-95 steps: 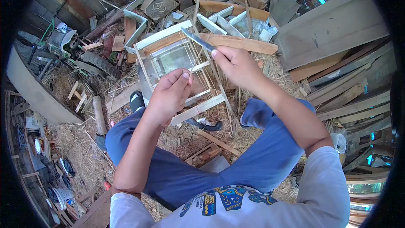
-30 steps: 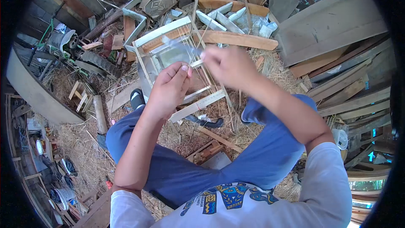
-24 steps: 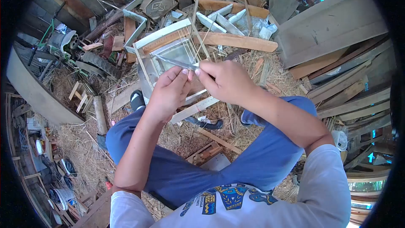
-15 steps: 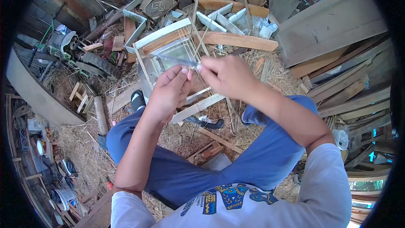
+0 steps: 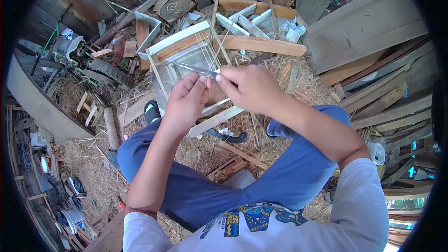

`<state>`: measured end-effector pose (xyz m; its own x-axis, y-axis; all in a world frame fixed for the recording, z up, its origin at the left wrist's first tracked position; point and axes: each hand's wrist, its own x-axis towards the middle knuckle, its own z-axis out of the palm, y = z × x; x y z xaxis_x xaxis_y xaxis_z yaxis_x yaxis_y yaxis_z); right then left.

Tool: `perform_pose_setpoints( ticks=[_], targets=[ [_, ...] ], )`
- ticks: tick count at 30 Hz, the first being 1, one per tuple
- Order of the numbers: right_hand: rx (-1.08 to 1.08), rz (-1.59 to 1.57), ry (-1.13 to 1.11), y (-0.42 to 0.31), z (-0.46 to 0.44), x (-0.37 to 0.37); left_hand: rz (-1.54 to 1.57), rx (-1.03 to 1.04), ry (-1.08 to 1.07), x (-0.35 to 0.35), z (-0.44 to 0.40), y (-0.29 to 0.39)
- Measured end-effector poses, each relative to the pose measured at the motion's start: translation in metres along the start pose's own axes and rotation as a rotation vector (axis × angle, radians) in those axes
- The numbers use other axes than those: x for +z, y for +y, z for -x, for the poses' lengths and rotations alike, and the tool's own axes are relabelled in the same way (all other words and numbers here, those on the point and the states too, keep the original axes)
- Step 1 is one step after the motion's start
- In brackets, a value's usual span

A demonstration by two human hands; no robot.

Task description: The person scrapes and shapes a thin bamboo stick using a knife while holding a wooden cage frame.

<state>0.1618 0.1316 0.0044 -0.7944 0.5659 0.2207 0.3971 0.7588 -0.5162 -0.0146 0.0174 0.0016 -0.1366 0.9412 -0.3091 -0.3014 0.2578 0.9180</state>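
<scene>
My right hand [image 5: 249,86] is closed around the handle of a knife [image 5: 193,68], whose narrow metal blade points left, above my left fingertips. My left hand [image 5: 187,98] is closed in a pinch just below the blade. A thin pale stick shows at its fingertips; most of it is hidden by the fingers. Both hands are close together in front of my knees. Beneath them stands a wooden frame [image 5: 179,39] with a pale top bar, and several thin sticks [image 5: 201,42] lean across its right side.
A long plank [image 5: 261,44] lies beyond my right hand. Scrap wood and white angled boards [image 5: 252,25] are heaped at the back. A large panel [image 5: 364,28] and stacked boards stand at the right. Straw [image 5: 88,158] covers the floor. A curved board [image 5: 44,98] leans at the left.
The knife has shifted slightly, and its blade shows more clearly above my left fingers. My right hand has moved a little left and down; my left hand stays nearly in place.
</scene>
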Motion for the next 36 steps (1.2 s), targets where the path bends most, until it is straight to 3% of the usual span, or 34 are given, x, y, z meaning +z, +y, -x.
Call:
perform_pose_setpoints(
  ticks=[3,6,9,13,16,17,22,24,26,31,34,36],
  targets=[
    [0.025,-0.009,0.0,0.021,-0.014,-0.008,-0.098,0.052,0.05,-0.001,-0.003,-0.003],
    [0.172,0.003,0.149,0.027,-0.023,-0.02,-0.099,0.058,0.024,0.001,0.002,-0.003],
    [0.047,0.033,-0.033,0.002,-0.002,-0.008,-0.122,0.068,0.018,0.003,0.001,-0.001],
    [0.259,-0.126,0.097,0.029,-0.03,-0.029,-0.153,0.087,0.03,0.003,0.001,0.0],
    [0.248,-0.133,0.017,0.011,-0.012,-0.018,-0.188,0.118,0.03,0.002,0.0,-0.007],
    [0.151,-0.127,-0.07,0.005,-0.006,-0.015,-0.212,0.124,0.029,0.001,-0.003,-0.008],
    [0.275,-0.203,0.055,0.036,-0.026,-0.019,-0.223,0.133,0.036,0.005,0.002,-0.005],
    [0.196,-0.158,0.088,0.03,-0.017,-0.01,-0.223,0.147,0.023,0.004,-0.001,-0.006],
    [0.117,-0.076,-0.097,0.004,-0.006,-0.013,-0.244,0.233,0.052,-0.003,-0.009,-0.021],
    [0.218,-0.05,0.113,0.026,-0.027,-0.025,-0.215,0.161,0.052,0.001,0.002,-0.009],
    [0.037,-0.034,0.009,0.0,-0.003,-0.006,-0.204,0.216,0.105,0.002,-0.008,-0.017],
    [0.035,-0.066,0.015,0.0,-0.007,-0.006,-0.207,0.242,0.151,-0.002,-0.009,-0.019]
  ],
)
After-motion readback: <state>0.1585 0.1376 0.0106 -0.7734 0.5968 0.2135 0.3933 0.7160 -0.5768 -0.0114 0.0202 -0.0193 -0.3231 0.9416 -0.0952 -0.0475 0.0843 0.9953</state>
